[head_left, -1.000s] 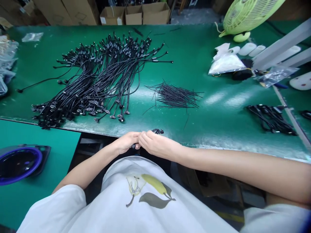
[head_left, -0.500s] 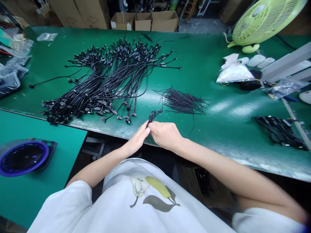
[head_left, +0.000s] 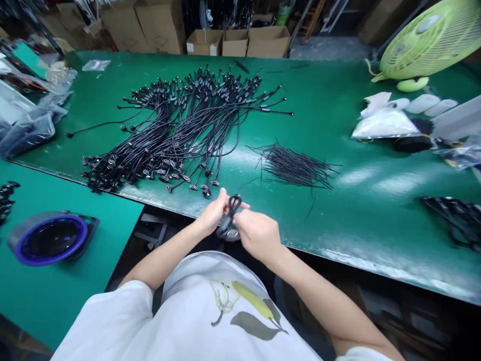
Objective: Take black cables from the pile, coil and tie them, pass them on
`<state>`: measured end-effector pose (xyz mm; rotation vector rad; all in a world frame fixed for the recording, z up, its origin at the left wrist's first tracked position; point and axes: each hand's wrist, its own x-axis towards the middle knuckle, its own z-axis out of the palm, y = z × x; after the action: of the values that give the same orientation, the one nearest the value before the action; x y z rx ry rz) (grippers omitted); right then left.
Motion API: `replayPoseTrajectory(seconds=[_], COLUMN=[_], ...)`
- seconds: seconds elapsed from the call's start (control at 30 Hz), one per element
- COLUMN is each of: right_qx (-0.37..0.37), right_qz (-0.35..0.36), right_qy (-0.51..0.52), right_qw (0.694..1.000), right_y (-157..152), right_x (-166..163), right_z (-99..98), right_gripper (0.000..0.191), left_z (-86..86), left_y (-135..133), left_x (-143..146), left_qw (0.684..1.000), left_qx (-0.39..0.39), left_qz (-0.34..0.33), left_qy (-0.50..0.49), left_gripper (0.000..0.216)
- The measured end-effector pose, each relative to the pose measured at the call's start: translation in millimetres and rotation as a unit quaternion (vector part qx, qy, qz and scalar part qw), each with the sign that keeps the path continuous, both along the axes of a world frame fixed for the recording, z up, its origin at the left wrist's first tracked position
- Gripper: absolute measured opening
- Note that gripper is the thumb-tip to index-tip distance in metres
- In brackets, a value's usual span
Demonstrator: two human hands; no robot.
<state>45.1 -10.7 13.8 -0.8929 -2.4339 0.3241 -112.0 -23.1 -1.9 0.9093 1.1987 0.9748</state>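
Observation:
My left hand (head_left: 212, 214) and my right hand (head_left: 256, 234) meet at the near edge of the green table (head_left: 338, 115), both closed on a small coiled black cable (head_left: 232, 208) whose loop stands up between them. Just beyond my hands lies a big fanned pile of black cables with connectors (head_left: 176, 130). A smaller heap of thin black ties (head_left: 295, 165) lies to the right of that pile, a short reach from my right hand.
A blue-rimmed round device (head_left: 52, 239) sits on the lower green bench at left. Plastic bags (head_left: 26, 125) lie far left. A green fan (head_left: 424, 42), white rolls and a bag (head_left: 385, 123) stand far right, more black cables (head_left: 456, 223) at right. Cardboard boxes (head_left: 236, 42) stand behind.
My hands rose from below the table edge to its rim, then drew back slightly. The cable between them went from a straight bundle to a looped coil. The camera tilted upward.

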Motion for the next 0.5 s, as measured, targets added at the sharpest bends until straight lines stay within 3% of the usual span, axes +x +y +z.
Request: replayPoseTrajectory(seconds=[0.07, 0.13, 0.2, 0.3, 0.4, 0.5], right_qx=[-0.014, -0.083, -0.137, -0.133, -0.127, -0.149], right_qz=[0.032, 0.028, -0.001, -0.068, -0.105, -0.123], right_qy=[-0.018, -0.015, -0.008, -0.003, 0.026, 0.075], right_qw=[0.999, 0.996, 0.991, 0.989, 0.986, 0.978], right_y=[-6, -3, 4, 12, 10, 1], right_x=[-4, -4, 1, 9, 8, 1], right_z=[-3.0, -6.1, -8.2, -9.4, -9.7, -11.1], right_gripper=[0.040, 0.041, 0.039, 0.035, 0.035, 0.038], left_z=[3.6, 10.7, 15.7, 12.0, -0.6, -10.6], left_y=[3, -1, -8, -19, -27, -33], left_x=[-4, -9, -11, -6, 8, 24], left_qw=[0.998, 0.997, 0.996, 0.986, 0.985, 0.985], left_qx=[-0.019, 0.032, 0.091, 0.133, 0.135, 0.138], left_qz=[0.016, 0.034, 0.022, 0.004, 0.009, -0.034], left_qy=[-0.058, -0.060, -0.002, 0.101, 0.110, 0.101], left_gripper=[0.078, 0.075, 0.065, 0.039, 0.059, 0.061])
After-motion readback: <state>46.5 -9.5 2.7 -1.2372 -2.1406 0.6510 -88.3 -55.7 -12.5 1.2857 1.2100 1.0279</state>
